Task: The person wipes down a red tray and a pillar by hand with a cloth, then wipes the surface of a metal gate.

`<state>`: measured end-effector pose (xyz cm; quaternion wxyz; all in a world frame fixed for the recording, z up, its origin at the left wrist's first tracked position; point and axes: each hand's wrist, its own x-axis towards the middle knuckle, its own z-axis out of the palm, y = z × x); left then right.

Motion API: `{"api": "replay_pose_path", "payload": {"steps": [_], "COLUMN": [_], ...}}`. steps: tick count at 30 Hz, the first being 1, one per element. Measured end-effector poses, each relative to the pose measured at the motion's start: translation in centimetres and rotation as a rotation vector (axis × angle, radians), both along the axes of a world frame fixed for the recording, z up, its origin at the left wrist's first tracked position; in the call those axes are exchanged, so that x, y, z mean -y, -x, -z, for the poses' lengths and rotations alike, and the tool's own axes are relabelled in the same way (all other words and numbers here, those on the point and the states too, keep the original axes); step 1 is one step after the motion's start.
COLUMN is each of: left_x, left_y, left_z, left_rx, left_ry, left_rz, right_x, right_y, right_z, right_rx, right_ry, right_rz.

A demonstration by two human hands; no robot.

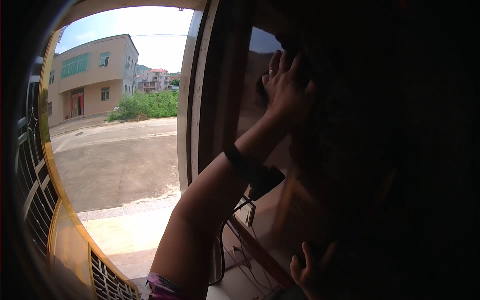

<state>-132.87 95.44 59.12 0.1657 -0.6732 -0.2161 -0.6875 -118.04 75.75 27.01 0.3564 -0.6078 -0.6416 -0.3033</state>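
My left hand (287, 86) is raised with its back towards me and fingers spread, against a dark glossy panel (255, 105). It wears a ring. A dark shape shows around and beneath the fingers; whether it is a cloth, a shadow or a reflection I cannot tell. A black strap (236, 159) with a dark device (268, 182) is around my left forearm. Low at the right, my right hand (305, 272) is partly lost in shadow, its visible fingers apart and nothing seen in them.
At the left, an open doorway with a pale frame (187, 112) looks onto a paved yard (116, 168) and a building (93, 75). A gold-coloured door (71, 240) with metal grilles stands at its left. Below my forearm are a wall switch (246, 213) and loose cables (222, 247). The right side is very dark.
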Motion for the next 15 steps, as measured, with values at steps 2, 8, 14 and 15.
{"api": "replay_pose_path", "payload": {"steps": [2, 8, 14, 15], "left_x": [-2.6, -16.8, -18.1, -17.6], "left_y": [1.5, 7.2, 7.3, 7.1], "left_z": [0.3, 8.7, 18.4, 20.3], "left_rx": [0.082, 0.12, 0.109, 0.164], "left_ry": [0.214, 0.079, 0.266, 0.342], "left_rz": [0.014, 0.194, 0.601, 0.756], "right_x": [0.8, -0.6, -1.0, -1.1], "right_y": [-0.9, -0.9, -1.3, -1.4], "right_z": [-0.5, 0.3, 0.0, -0.1], "right_rx": [0.164, 0.145, 0.07, 0.06], "right_ry": [-0.023, -0.163, -0.159, -0.169], "right_rz": [0.041, -0.117, -0.201, -0.248]}}
